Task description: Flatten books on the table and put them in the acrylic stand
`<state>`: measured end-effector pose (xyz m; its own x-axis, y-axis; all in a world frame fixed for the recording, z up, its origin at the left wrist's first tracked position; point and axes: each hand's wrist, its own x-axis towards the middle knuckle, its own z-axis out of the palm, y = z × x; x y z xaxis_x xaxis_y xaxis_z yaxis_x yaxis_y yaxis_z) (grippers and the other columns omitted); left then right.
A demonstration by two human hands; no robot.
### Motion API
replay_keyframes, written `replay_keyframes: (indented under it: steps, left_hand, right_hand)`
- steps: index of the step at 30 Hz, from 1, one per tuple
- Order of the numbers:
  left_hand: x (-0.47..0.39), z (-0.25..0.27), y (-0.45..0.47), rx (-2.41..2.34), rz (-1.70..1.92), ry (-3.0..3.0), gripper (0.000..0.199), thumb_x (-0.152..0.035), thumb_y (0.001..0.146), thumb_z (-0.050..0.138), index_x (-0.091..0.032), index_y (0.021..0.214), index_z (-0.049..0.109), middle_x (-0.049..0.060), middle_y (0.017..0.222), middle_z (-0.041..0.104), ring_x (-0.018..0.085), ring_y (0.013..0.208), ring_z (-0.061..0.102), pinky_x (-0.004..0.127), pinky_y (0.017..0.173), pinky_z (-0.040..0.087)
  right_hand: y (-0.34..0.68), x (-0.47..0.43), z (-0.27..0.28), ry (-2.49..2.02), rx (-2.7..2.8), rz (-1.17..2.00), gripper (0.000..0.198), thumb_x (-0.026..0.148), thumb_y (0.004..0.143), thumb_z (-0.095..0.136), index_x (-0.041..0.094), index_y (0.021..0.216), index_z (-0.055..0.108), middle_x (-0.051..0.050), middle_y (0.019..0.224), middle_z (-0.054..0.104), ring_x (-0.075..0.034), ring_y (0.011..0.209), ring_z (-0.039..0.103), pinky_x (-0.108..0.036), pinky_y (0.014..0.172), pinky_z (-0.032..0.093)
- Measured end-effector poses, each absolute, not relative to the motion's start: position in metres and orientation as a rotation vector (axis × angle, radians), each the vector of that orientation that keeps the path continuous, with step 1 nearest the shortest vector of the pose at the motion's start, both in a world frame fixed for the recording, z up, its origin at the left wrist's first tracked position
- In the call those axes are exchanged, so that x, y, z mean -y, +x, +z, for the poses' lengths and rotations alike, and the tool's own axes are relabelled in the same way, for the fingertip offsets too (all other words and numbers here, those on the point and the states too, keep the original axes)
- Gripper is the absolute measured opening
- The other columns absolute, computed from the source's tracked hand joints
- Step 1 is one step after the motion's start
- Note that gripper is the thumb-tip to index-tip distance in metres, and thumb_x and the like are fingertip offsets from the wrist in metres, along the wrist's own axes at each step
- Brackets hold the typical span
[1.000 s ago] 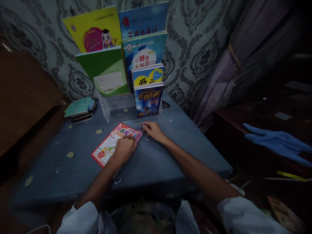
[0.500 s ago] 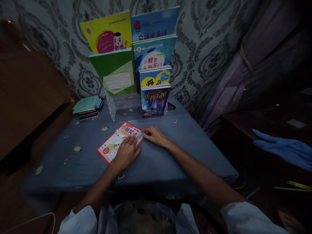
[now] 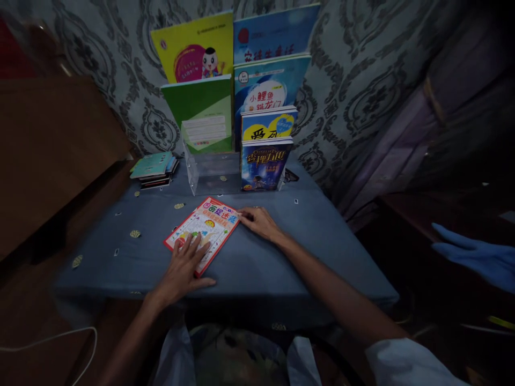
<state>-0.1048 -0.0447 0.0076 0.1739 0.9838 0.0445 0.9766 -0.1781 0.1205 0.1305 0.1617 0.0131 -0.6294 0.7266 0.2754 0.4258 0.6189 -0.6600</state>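
In the head view, a red-bordered picture book (image 3: pixel 219 229) lies flat and at an angle on a blue tablecloth (image 3: pixel 289 257), with its printed title toward the far side. The left hand (image 3: pixel 183 265) is spread wide over the near-left part of this book; its fingers rest on the cover drawing, while its thumb points to the right, past the near corner. So the larger part of the cover is on the far and right side of this hand. The right hand (image 3: pixel 259 221) is at the right corner of the book, beside the end of the title. Its thumb and forefinger make a narrow gap there, but I cannot tell if they pinch the corner or only touch it.

Farther away, a clear book stand (image 3: pixel 217 185) holds several upright books, among them a green book (image 3: pixel 201 104) and a dark blue book (image 3: pixel 265 166). At the far left lies a stack of small books (image 3: pixel 153 166).
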Motion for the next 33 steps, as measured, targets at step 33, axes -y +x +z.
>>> replay_keyframes:
  steps: [33]
  left_hand:
    - [-0.01,0.024,-0.055,-1.929,0.406,2.261,0.042,-0.03,0.101,0.044,-0.026,0.143,0.051,0.009,0.15,0.051,0.022,0.143,0.042,0.052,0.118,0.027]
  right_hand:
    - [0.12,-0.143,0.003,-0.817,2.509,0.409,0.035,0.038,0.095,0.058,0.018,0.123,0.066,-0.015,0.13,0.066,-0.029,0.123,0.054,-0.048,0.106,0.035]
